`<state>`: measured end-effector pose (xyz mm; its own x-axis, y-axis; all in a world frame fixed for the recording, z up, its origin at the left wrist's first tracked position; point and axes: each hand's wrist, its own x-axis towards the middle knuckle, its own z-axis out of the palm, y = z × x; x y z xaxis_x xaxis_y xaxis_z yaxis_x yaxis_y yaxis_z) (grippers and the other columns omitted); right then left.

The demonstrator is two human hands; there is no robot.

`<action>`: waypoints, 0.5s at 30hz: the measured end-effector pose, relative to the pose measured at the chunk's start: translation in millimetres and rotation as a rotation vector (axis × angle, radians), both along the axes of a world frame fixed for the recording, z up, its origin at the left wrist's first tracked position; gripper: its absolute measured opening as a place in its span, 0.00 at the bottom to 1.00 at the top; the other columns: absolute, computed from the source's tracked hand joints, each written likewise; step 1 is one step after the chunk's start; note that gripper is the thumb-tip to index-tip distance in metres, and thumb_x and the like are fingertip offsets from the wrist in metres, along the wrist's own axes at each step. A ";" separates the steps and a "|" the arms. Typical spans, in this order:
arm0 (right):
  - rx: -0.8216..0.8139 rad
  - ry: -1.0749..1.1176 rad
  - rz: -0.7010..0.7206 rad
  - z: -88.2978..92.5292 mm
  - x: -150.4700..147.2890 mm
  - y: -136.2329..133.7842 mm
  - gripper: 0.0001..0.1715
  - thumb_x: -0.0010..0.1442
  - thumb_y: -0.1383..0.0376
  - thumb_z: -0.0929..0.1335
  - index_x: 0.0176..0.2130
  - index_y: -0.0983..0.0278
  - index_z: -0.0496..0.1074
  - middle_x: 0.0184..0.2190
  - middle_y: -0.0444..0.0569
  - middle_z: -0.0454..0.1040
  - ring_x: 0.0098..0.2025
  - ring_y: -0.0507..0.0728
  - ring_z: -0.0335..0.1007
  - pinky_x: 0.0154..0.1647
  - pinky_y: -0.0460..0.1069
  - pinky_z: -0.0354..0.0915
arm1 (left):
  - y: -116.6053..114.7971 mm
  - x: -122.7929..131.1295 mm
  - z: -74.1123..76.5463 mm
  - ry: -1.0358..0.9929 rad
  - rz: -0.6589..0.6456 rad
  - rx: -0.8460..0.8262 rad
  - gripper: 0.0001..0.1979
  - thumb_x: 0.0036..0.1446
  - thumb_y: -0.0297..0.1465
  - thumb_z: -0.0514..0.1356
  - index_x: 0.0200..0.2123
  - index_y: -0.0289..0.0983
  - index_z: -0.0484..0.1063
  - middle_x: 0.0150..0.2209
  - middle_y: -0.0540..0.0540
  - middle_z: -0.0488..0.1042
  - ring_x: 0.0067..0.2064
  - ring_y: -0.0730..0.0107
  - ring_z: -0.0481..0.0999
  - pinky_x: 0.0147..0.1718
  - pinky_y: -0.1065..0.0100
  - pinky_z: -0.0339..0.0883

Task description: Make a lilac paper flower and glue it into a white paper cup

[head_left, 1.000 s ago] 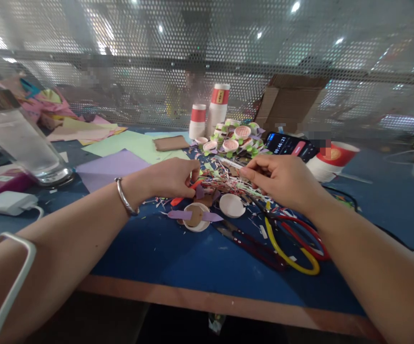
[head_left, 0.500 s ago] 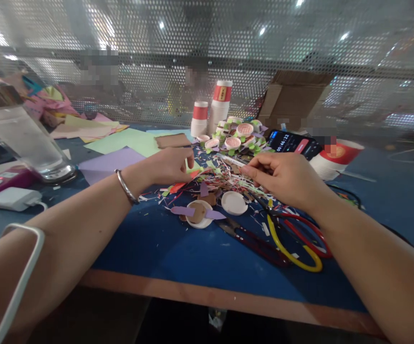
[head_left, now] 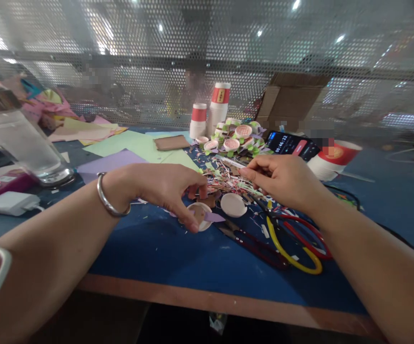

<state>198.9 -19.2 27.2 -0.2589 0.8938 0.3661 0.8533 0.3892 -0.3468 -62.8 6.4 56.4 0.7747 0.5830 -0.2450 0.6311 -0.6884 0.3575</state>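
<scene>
My left hand (head_left: 165, 188) arches over a small round white disc (head_left: 204, 226), thumb at its near left edge and fingers apart beyond it. On the disc lie a brown cardboard piece (head_left: 199, 213) and a purple paper strip (head_left: 215, 217); the strip's left part is mostly hidden by the thumb. My right hand (head_left: 281, 177) pinches a slim white pen-like stick (head_left: 231, 162) above a heap of paper shreds (head_left: 224, 180). A second white disc (head_left: 233, 204) lies just right of the first.
Dark-handled scissors (head_left: 253, 243) and a yellow-and-red-handled pair (head_left: 292, 239) lie at right front. Behind are finished-looking decorated discs (head_left: 240, 136), stacked paper cups (head_left: 219, 107), a phone (head_left: 292, 145) and coloured paper (head_left: 121, 145). A glass bottle (head_left: 31, 138) stands left.
My left hand has moved toward me and right, from the orange and green paper scraps to the disc with the purple strip. My right hand stays nearly in place with the white stick.
</scene>
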 end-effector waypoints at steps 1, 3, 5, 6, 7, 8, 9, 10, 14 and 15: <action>-0.001 -0.001 -0.001 0.0 0.1 0.1 0.16 0.64 0.55 0.67 0.28 0.60 0.73 0.22 0.44 0.72 0.24 0.52 0.63 0.26 0.49 0.56 | -2.5 -0.2 1.7 0.028 -0.004 0.008 0.29 0.41 0.48 0.72 0.46 0.43 0.74 0.43 0.49 0.78 0.39 0.64 0.75 0.34 0.70 0.59; -0.009 -0.004 -0.001 -0.1 -0.1 0.1 0.17 0.64 0.54 0.67 0.28 0.60 0.73 0.22 0.44 0.71 0.24 0.52 0.63 0.26 0.49 0.56 | -5.4 0.2 2.6 0.068 -0.017 0.031 0.32 0.39 0.48 0.73 0.48 0.43 0.73 0.44 0.49 0.77 0.40 0.63 0.74 0.35 0.70 0.59; -0.035 -0.006 0.010 -0.4 -1.0 -0.3 0.16 0.64 0.54 0.67 0.28 0.60 0.73 0.21 0.44 0.72 0.24 0.52 0.63 0.26 0.50 0.55 | -6.1 1.6 0.8 0.088 -0.026 0.060 0.32 0.39 0.48 0.73 0.47 0.42 0.72 0.43 0.48 0.77 0.40 0.63 0.73 0.34 0.69 0.58; -0.059 -0.009 0.023 -0.7 -1.7 -0.6 0.16 0.64 0.54 0.67 0.29 0.60 0.74 0.22 0.44 0.72 0.24 0.52 0.63 0.26 0.50 0.55 | -5.9 2.5 -0.6 0.088 -0.033 0.072 0.31 0.40 0.48 0.72 0.46 0.42 0.72 0.43 0.48 0.76 0.39 0.63 0.73 0.34 0.69 0.57; -0.089 -0.015 0.043 -0.9 -2.4 -1.0 0.16 0.64 0.54 0.67 0.30 0.60 0.74 0.22 0.44 0.73 0.23 0.52 0.64 0.26 0.50 0.56 | -5.6 3.3 -1.9 0.085 -0.037 0.081 0.30 0.40 0.47 0.72 0.45 0.41 0.72 0.42 0.48 0.76 0.39 0.63 0.73 0.33 0.69 0.57; -0.125 -0.027 0.068 -1.3 -3.1 -1.5 0.16 0.64 0.53 0.67 0.31 0.61 0.75 0.22 0.44 0.74 0.24 0.53 0.65 0.27 0.50 0.57 | -5.4 4.1 -3.0 0.082 -0.042 0.087 0.28 0.41 0.47 0.72 0.44 0.41 0.72 0.41 0.48 0.76 0.38 0.63 0.73 0.33 0.69 0.57; -0.162 -0.041 0.095 -1.6 -3.8 -2.0 0.17 0.64 0.53 0.67 0.32 0.61 0.75 0.23 0.44 0.75 0.24 0.53 0.66 0.28 0.49 0.57 | -5.2 4.6 -3.6 0.077 -0.044 0.091 0.26 0.42 0.46 0.71 0.43 0.40 0.72 0.40 0.48 0.76 0.38 0.63 0.73 0.32 0.68 0.56; -0.195 -0.059 0.121 -2.0 -4.5 -2.5 0.17 0.64 0.52 0.67 0.33 0.61 0.75 0.24 0.44 0.76 0.26 0.53 0.68 0.29 0.49 0.58 | -5.0 4.9 -3.8 0.070 -0.043 0.094 0.24 0.43 0.45 0.71 0.42 0.40 0.72 0.40 0.48 0.76 0.37 0.63 0.73 0.32 0.68 0.56; -0.253 -0.159 0.162 -3.2 -6.7 -3.8 0.14 0.63 0.54 0.67 0.35 0.61 0.76 0.28 0.46 0.78 0.28 0.54 0.70 0.31 0.49 0.58 | -5.2 2.8 -0.4 0.002 -0.014 0.094 0.21 0.44 0.41 0.71 0.41 0.41 0.73 0.39 0.48 0.77 0.37 0.64 0.73 0.31 0.69 0.56; -0.257 -0.184 0.158 -3.4 -7.0 -3.9 0.14 0.63 0.55 0.67 0.36 0.61 0.76 0.29 0.47 0.79 0.28 0.54 0.70 0.31 0.49 0.58 | -5.3 2.0 1.1 -0.023 -0.009 0.091 0.21 0.44 0.40 0.71 0.41 0.41 0.73 0.39 0.49 0.77 0.36 0.65 0.73 0.31 0.69 0.57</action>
